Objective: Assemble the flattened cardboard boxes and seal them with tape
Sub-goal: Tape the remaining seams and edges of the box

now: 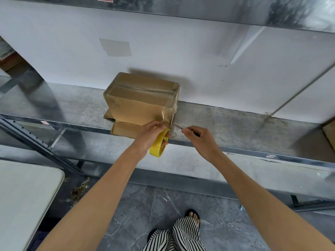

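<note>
Cardboard box [139, 102] is sitting at frame ctr in the head view, on the metal shelf [235, 127], its back against the white panel [163, 51] behind. Brown tape is running along its top seam and wrapping down over the right end. Btm flaps [125, 130] are lying spread flat on the shelf at the near side, one sticking out past the shelf's front edge.

L hand [149, 135] is reaching in just below the box's lower right corner, fingers curled round the yellow tape roll [159, 144], w/ fingertips up by the strip where it is meeting the corner. R hand [200, 140] is hovering just right of that, fingers curled and pinching a thin metal blade [176, 126], tip pointing left at the tape by the corner; whether the tip is touching the tape, can't tell. Both forearms are coming up from btm of frame.

White tabletop [27, 196] is showing at lower left and grey tiled floor [145, 200] at btm ctr, w/ striped trousers [181, 236] and a sandalled foot [193, 215] below. Another brown carton [330, 136] is poking in at far right.
</note>
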